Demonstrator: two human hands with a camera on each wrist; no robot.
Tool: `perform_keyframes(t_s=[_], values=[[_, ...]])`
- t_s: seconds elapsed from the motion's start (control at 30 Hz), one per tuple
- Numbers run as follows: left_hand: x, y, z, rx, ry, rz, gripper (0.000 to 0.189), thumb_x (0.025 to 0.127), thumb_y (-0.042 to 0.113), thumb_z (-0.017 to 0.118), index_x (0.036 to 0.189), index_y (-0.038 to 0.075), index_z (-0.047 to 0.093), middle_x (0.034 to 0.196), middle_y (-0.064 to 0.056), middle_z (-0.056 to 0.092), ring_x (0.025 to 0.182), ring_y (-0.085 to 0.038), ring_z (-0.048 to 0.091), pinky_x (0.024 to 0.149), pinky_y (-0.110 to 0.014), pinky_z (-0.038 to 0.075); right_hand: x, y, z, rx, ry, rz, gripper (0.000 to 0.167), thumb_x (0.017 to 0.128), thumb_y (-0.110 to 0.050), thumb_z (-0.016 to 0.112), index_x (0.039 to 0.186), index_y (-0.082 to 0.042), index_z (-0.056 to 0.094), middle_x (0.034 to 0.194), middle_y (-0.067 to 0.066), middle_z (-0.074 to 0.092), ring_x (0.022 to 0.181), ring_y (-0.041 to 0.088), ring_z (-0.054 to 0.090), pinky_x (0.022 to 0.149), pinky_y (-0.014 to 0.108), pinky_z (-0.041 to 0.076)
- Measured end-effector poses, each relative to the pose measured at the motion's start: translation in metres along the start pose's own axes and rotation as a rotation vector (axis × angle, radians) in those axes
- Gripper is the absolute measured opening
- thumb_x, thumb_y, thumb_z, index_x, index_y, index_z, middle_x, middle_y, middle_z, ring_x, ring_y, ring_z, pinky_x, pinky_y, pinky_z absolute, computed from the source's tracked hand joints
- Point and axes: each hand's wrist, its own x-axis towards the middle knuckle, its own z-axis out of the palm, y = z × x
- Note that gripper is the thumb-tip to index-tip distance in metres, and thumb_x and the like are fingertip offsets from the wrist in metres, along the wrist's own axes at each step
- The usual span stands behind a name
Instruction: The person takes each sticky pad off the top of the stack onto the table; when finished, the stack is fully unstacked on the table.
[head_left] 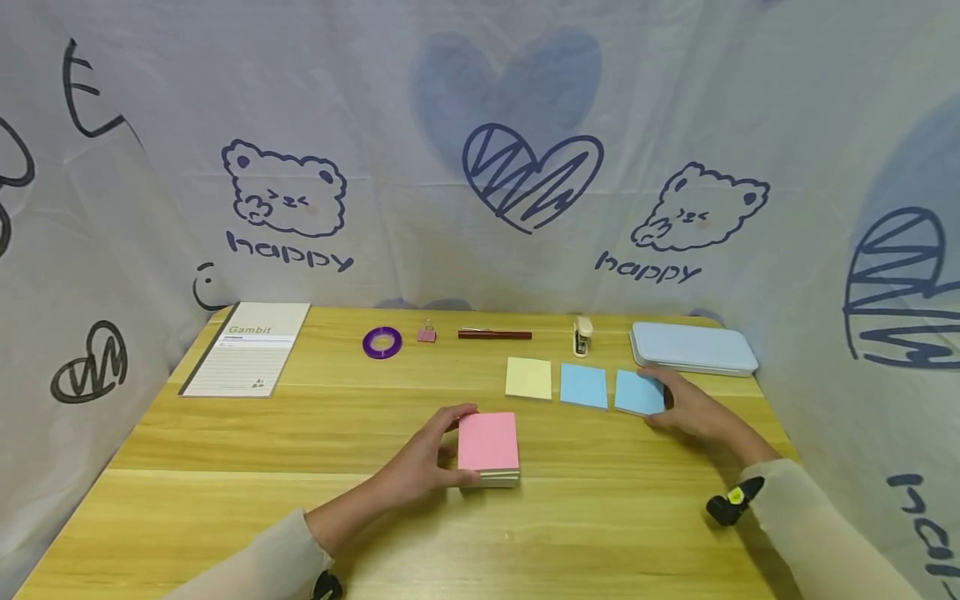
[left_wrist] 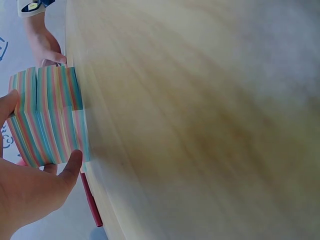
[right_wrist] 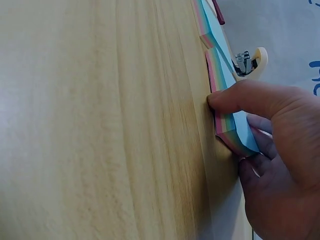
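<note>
My left hand (head_left: 423, 462) grips a tall stack of sticky note pads (head_left: 487, 442) from its left side, thumb near the front edge and fingers at the back. The top sheet is pink; the left wrist view shows the sides striped in several colours (left_wrist: 50, 115). With thumb and fingers, my right hand (head_left: 690, 406) pinches a blue-topped sticky note pad (head_left: 637, 392) at the right end of a row. Its layered pink, yellow and blue edge (right_wrist: 222, 117) faces the right wrist camera. Beside it lie another blue-topped pad (head_left: 583, 386) and a yellow-topped pad (head_left: 528, 378).
Along the back of the wooden table (head_left: 300, 533) lie a notebook (head_left: 251, 354), a purple tape roll (head_left: 367, 342), a pink binder clip (head_left: 426, 335), a dark red pen (head_left: 495, 336), a small stapler (head_left: 582, 336) and a light blue case (head_left: 693, 347). A printed curtain (head_left: 390, 208) hangs behind.
</note>
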Motion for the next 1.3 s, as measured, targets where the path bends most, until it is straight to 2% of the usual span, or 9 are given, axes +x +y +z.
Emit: perform_keyframes(t_s=[0.23, 0.4, 0.5, 0.63, 0.77, 0.97, 1.13, 1.3], values=[[0.000, 0.000, 0.000, 0.025, 0.011, -0.013, 0.091, 0.084, 0.014, 0.087, 0.158, 0.007, 0.035, 0.158, -0.016, 0.040, 0.148, -0.041, 0.035, 0.116, -0.055, 0.042, 0.001, -0.003, 0.000, -0.045, -0.008, 0.017, 0.088, 0.084, -0.017, 0.084, 0.155, 0.002, 0.036, 0.161, 0.034, 0.025, 0.149, 0.054, 0.021, 0.121, 0.070, 0.019], [0.001, 0.000, -0.001, 0.025, 0.011, -0.020, 0.092, 0.083, 0.014, 0.088, 0.158, 0.005, 0.035, 0.157, -0.017, 0.041, 0.149, -0.039, 0.035, 0.118, -0.055, 0.039, 0.001, -0.014, -0.002, -0.113, -0.001, 0.025, 0.088, 0.085, -0.023, 0.084, 0.156, 0.000, 0.037, 0.161, 0.031, 0.028, 0.148, 0.052, 0.026, 0.120, 0.068, 0.024], [0.001, 0.000, -0.002, -0.009, -0.001, -0.027, 0.095, 0.083, 0.014, 0.088, 0.158, 0.003, 0.032, 0.159, -0.019, 0.037, 0.150, -0.041, 0.032, 0.119, -0.056, 0.037, -0.002, -0.028, -0.004, -0.152, 0.021, -0.033, 0.085, 0.085, -0.023, 0.084, 0.154, 0.001, 0.040, 0.160, 0.031, 0.032, 0.146, 0.053, 0.030, 0.119, 0.069, 0.026], [0.000, 0.000, -0.003, -0.047, -0.019, -0.053, 0.102, 0.081, 0.014, 0.089, 0.160, 0.003, 0.026, 0.163, -0.023, 0.032, 0.152, -0.044, 0.028, 0.119, -0.056, 0.035, -0.004, -0.054, 0.000, -0.135, 0.022, -0.106, 0.081, 0.087, -0.022, 0.083, 0.153, -0.001, 0.042, 0.159, 0.031, 0.033, 0.145, 0.053, 0.030, 0.116, 0.073, 0.028], [0.000, -0.001, -0.002, -0.028, -0.021, -0.066, 0.104, 0.081, 0.015, 0.090, 0.161, 0.005, 0.025, 0.163, -0.022, 0.033, 0.151, -0.043, 0.029, 0.120, -0.057, 0.033, -0.004, -0.082, 0.011, -0.103, -0.009, -0.165, 0.082, 0.089, -0.024, 0.082, 0.157, -0.007, 0.040, 0.161, 0.026, 0.032, 0.147, 0.050, 0.031, 0.114, 0.074, 0.032], [0.000, -0.002, -0.001, 0.014, -0.008, -0.046, 0.098, 0.081, 0.017, 0.090, 0.158, 0.004, 0.031, 0.161, -0.020, 0.038, 0.150, -0.043, 0.033, 0.121, -0.061, 0.030, -0.003, -0.122, 0.036, -0.063, -0.071, -0.236, 0.084, 0.090, -0.027, 0.082, 0.160, -0.018, 0.036, 0.165, 0.019, 0.030, 0.148, 0.046, 0.034, 0.110, 0.073, 0.037], [0.001, -0.005, -0.001, 0.017, -0.003, -0.020, 0.093, 0.081, 0.014, 0.089, 0.155, 0.002, 0.035, 0.159, -0.020, 0.041, 0.148, -0.043, 0.036, 0.120, -0.062, 0.032, -0.004, -0.150, 0.059, -0.045, -0.128, -0.291, 0.086, 0.089, -0.029, 0.082, 0.160, -0.019, 0.035, 0.165, 0.017, 0.030, 0.151, 0.045, 0.028, 0.114, 0.072, 0.034], [0.001, -0.006, -0.001, 0.030, 0.001, -0.001, 0.089, 0.081, 0.014, 0.089, 0.153, 0.003, 0.038, 0.156, -0.019, 0.045, 0.147, -0.042, 0.039, 0.120, -0.062, 0.032, -0.004, -0.170, 0.080, -0.012, -0.170, -0.330, 0.088, 0.087, -0.042, 0.083, 0.160, -0.021, 0.037, 0.164, 0.009, 0.034, 0.150, 0.038, 0.034, 0.116, 0.067, 0.036]])
